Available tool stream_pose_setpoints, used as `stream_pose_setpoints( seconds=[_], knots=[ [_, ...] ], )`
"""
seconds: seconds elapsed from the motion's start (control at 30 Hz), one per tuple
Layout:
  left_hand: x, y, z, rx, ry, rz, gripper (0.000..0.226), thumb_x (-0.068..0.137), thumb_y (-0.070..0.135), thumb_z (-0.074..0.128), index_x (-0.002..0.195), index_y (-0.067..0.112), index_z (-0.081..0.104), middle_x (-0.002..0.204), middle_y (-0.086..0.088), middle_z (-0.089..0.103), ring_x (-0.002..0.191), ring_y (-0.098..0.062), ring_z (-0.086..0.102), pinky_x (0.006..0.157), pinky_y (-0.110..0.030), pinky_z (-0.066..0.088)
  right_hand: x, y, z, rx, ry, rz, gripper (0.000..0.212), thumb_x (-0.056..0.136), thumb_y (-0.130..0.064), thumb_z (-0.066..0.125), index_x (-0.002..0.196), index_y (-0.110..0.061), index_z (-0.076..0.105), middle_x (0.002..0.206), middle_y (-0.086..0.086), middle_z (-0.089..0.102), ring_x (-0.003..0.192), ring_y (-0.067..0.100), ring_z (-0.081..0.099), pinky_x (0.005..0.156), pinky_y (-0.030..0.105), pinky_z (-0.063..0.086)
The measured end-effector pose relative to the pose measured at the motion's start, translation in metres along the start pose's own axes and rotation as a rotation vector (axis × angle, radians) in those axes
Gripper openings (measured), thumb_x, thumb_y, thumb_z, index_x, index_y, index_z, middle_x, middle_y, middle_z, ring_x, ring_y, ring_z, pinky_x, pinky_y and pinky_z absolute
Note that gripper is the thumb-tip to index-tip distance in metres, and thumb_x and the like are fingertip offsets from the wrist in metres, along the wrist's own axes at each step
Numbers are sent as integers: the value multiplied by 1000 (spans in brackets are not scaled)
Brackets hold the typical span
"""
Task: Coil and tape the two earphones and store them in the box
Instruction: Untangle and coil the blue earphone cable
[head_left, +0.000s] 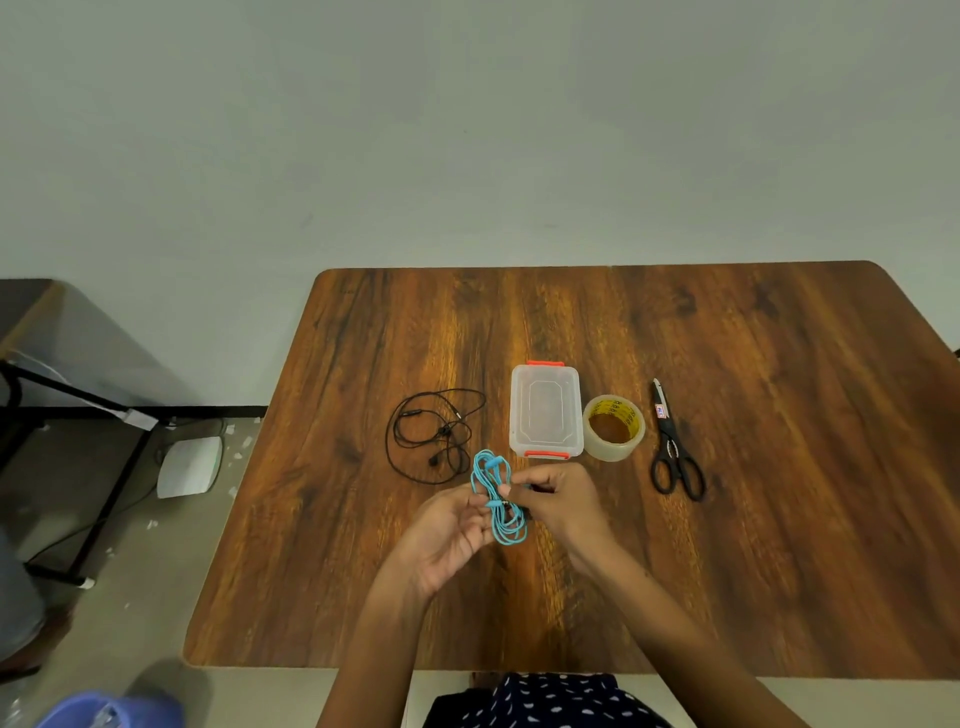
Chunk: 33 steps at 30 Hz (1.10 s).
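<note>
The blue earphone (500, 499) is bunched into long loops above the table's middle. My left hand (447, 535) holds the loops from the left, palm up, fingers curled around the cable. My right hand (558, 501) pinches the bundle from the right near its middle. The black earphone (431, 434) lies loose and uncoiled on the table to the left of the box. The clear plastic box (544, 410) with orange latches sits shut with its lid on, just beyond my hands.
A roll of clear tape (614, 427) stands right of the box. Black scissors (675, 447) lie further right, blades pointing away. The wooden table (779, 519) meets the wall at its far edge. A black metal frame and white paper are on the floor to the left.
</note>
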<state>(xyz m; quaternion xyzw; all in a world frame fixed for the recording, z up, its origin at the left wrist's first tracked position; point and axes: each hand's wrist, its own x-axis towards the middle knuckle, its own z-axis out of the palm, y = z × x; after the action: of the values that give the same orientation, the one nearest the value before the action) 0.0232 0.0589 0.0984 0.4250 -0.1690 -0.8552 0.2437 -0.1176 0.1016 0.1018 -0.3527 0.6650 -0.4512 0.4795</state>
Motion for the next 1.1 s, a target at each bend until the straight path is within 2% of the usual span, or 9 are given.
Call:
stream_pose_setpoints(
  seconds=[0.17, 0.23, 0.37, 0.53, 0.67, 0.83, 0.9, 0.97, 1.1],
  knots=[
    [-1, 3, 0, 43, -10, -29, 36, 90, -7, 29, 115, -8, 54, 95, -24, 66, 77, -29, 68, 69, -36, 60, -1, -1, -2, -104, -23, -12, 14, 82, -7, 71, 94, -2, 74, 92, 12, 74, 81, 19, 71, 68, 21, 57],
    [-1, 3, 4, 55, -11, -25, 36, 90, -8, 28, 116, -9, 53, 94, -23, 63, 76, -27, 67, 69, -36, 60, -3, -2, 1, -275, -18, -74, 17, 84, -10, 70, 98, -3, 74, 96, 8, 74, 82, 12, 68, 68, 10, 51],
    [1, 3, 11, 75, 19, 3, 29, 88, -11, 28, 92, -5, 56, 74, -16, 65, 61, -20, 66, 60, -31, 59, -5, -3, 10, -472, -59, -164, 22, 91, -13, 60, 109, -4, 70, 106, 10, 70, 84, 3, 55, 62, -2, 37],
    [1, 1, 9, 98, 43, 27, 29, 87, -13, 28, 90, -5, 56, 69, -14, 63, 59, -17, 63, 57, -28, 57, -8, -1, 14, -587, -101, -211, 28, 93, -20, 58, 117, -9, 66, 111, 8, 66, 88, 1, 49, 61, -2, 34],
    [0, -3, 10, 112, 61, 40, 29, 86, -14, 27, 90, -4, 54, 74, -15, 55, 64, -18, 57, 62, -30, 57, -8, 1, 12, -528, -38, -194, 23, 88, -15, 65, 108, -7, 71, 107, 8, 69, 84, 1, 54, 64, -3, 39],
    [-3, -4, 15, 153, 44, 105, 26, 93, -7, 34, 101, -5, 59, 84, -15, 65, 75, -20, 62, 67, -29, 56, -13, 0, 14, -502, 72, -226, 23, 86, -12, 67, 108, -9, 72, 102, 4, 72, 88, 8, 64, 77, 13, 51],
    [-4, -6, 18, 163, 51, 133, 22, 98, 0, 39, 107, -7, 58, 89, -16, 67, 79, -21, 64, 69, -29, 57, -11, 0, 13, -527, 76, -223, 18, 87, -13, 66, 103, -9, 73, 94, 2, 72, 83, 10, 65, 73, 16, 52],
    [-5, -8, 20, 190, 23, 156, 22, 99, 6, 42, 102, -5, 61, 87, -14, 70, 79, -19, 67, 70, -28, 57, -10, 0, 12, -573, 90, -222, 12, 87, -13, 65, 93, -9, 75, 82, 1, 70, 74, 9, 62, 62, 9, 44],
    [-7, -9, 22, 204, -20, 150, 22, 98, 2, 43, 106, -5, 62, 91, -13, 72, 85, -17, 70, 74, -25, 57, -11, 0, 10, -546, 136, -196, 16, 86, -14, 66, 100, -12, 74, 93, 3, 74, 80, 9, 66, 68, 14, 50]
  ],
)
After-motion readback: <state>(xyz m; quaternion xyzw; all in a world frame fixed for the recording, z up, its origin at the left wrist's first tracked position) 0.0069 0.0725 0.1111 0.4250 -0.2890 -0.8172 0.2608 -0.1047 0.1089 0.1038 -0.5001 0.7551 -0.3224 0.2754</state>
